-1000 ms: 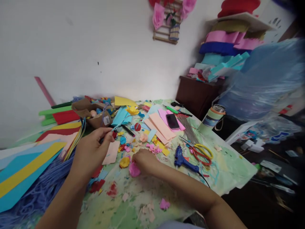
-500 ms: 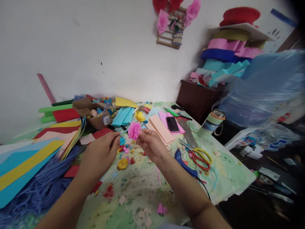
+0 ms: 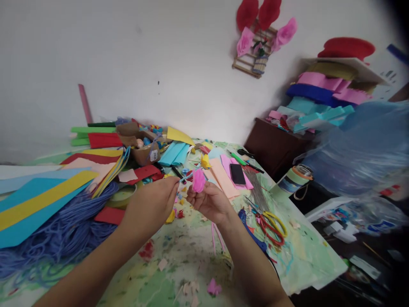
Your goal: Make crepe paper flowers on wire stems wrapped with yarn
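Note:
Over the table, a ruffled pink paper flower (image 3: 198, 181) is held up by my right hand (image 3: 213, 204), its fingers closed around the base and side. To the left, my left hand (image 3: 152, 199) is closed in a pinch on the end of a thin light-blue strip (image 3: 185, 177) that runs to the flower. How the strip joins the flower is too small to make out. Under my hands lie small paper scraps and a yellow paper flower (image 3: 170, 217), partly hidden by my left hand.
Scissors (image 3: 271, 226) and a blue glue gun (image 3: 247, 224) lie right of my right forearm. Further back are a phone (image 3: 237, 175) and an insulated bottle (image 3: 295, 179). On the left are blue yarn (image 3: 64, 230), coloured paper sheets (image 3: 41, 200) and a cardboard box (image 3: 145, 154).
The view has shifted, so most things sit further right. The pink flower has turned and shows more of its side. Both hands keep their grip.

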